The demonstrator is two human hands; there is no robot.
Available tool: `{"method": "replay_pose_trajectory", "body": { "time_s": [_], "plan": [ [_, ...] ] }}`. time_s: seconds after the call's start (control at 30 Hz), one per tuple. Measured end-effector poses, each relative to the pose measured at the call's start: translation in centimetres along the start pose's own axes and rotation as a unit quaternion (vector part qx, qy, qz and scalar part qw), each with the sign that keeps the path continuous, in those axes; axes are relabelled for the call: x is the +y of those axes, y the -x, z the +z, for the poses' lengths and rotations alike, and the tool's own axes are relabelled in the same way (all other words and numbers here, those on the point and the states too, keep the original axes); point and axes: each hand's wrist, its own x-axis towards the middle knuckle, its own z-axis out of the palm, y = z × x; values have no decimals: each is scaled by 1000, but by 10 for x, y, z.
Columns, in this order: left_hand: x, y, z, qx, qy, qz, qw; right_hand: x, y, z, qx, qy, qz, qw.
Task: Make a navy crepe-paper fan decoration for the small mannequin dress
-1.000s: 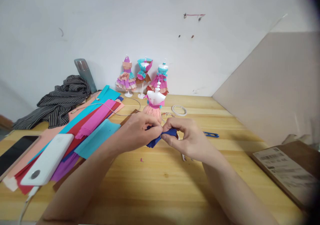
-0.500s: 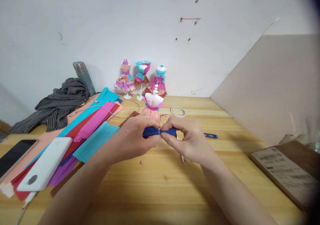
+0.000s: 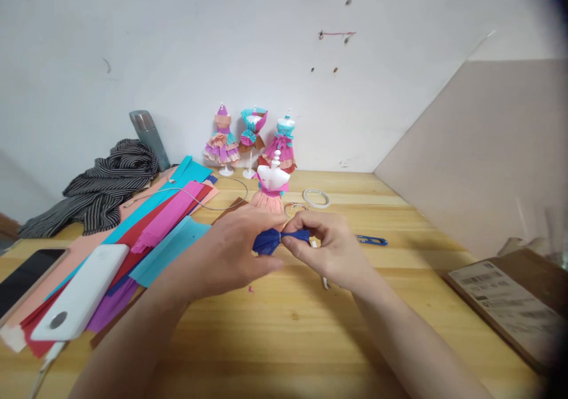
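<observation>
While the right hand [image 3: 332, 248] pinches the narrow waist of a gathered piece of dark blue crepe paper [image 3: 265, 242] between its thumb and forefinger, the left hand [image 3: 226, 251] is opened around the other end, with its thumb lowered away from its forefinger. Whether the hidden fingers of the left hand touch the paper, I cannot tell. The blue paper is above the middle of the wooden table [image 3: 266, 340], and a thin pale tie [image 3: 280, 237] goes around its waist, just beside the right fingertips. To the left of this tie the folds spread like a small fan.

Just behind the hands stands a miniature dress form [image 3: 273, 180] with a white bodice, a pink band and a pleated peach skirt. Farther back, near the wall, three other dressed forms [image 3: 222, 132] are standing in a row. A white tape roll [image 3: 316, 206] lies flat to the right of the front form, and blue thread snips [image 3: 373, 241] lie beyond the right hand, partly covered by it.

On the left side, coloured crepe paper sheets [image 3: 171, 251] overlap each other, and a white power bank [image 3: 82, 295] rests on them, near a smartphone [image 3: 29, 274].
</observation>
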Motion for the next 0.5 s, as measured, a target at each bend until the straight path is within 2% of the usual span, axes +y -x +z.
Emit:
{"method": "replay_pose_trajectory", "body": {
  "time_s": [0.07, 0.13, 0.27, 0.5],
  "plan": [
    [0, 1, -1, -8, 36, 2, 999, 1, 0, 1, -2, 8, -8, 1000],
    [-1, 0, 1, 8, 48, -12, 999, 1, -1, 2, -7, 9, -15, 1000],
    [-4, -3, 8, 53, 17, -22, 998, 1, -1, 2, -3, 6, -22, 1000],
    [-5, -3, 16, 76, -40, -12, 996, -2, 0, 1, 17, 19, -37, 999]
  ]
}}
